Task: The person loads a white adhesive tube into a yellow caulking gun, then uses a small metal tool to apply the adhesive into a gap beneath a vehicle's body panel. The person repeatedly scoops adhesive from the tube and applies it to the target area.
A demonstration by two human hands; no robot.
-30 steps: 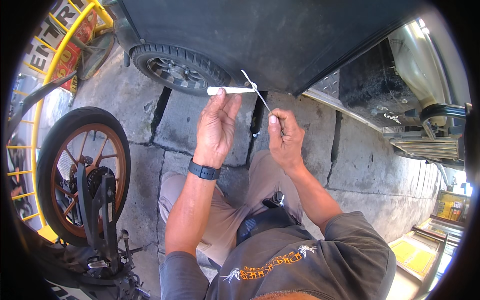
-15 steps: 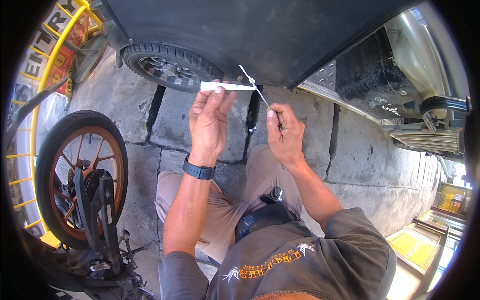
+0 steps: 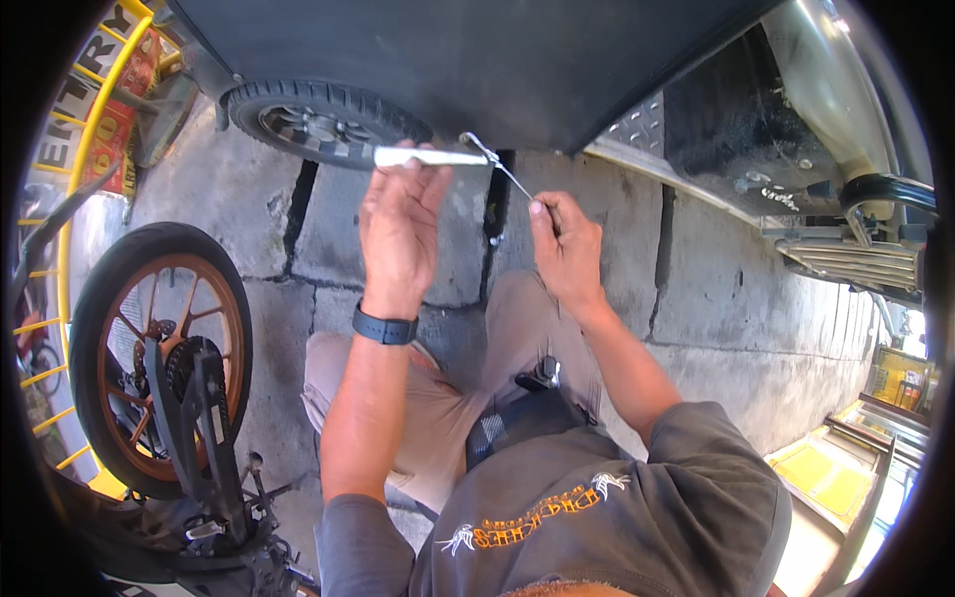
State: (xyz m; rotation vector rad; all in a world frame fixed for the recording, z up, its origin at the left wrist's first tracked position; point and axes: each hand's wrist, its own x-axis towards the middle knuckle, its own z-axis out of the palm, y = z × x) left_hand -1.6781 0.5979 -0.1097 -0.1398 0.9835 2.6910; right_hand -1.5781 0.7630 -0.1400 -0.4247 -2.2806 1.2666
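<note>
My left hand (image 3: 400, 224) holds a slim white tapered tube (image 3: 438, 157) between thumb and fingertips, roughly level, its narrow end pointing right. A thin rod (image 3: 516, 182) is pinched in my right hand (image 3: 569, 244), thumb against the forefinger. The rod slants up and left. Its far end, bent and smeared with white, meets the tube's narrow tip or lies just past it; I cannot tell whether they touch. Both hands are raised in front of a dark panel (image 3: 477, 70) with a black-tyred wheel (image 3: 323, 124) under its left side.
A motorcycle wheel with copper-coloured spokes (image 3: 90, 338) stands close on my left, beside a yellow railing (image 3: 68, 229). Grey paving slabs (image 3: 736, 298) with wide dark gaps lie below. To the right are a metal sill (image 3: 686, 194) and leaf springs (image 3: 846, 267).
Both hands and what they hold have shifted slightly up and left in the picture. My left fingers have rolled around the tube, so more of the palm shows.
</note>
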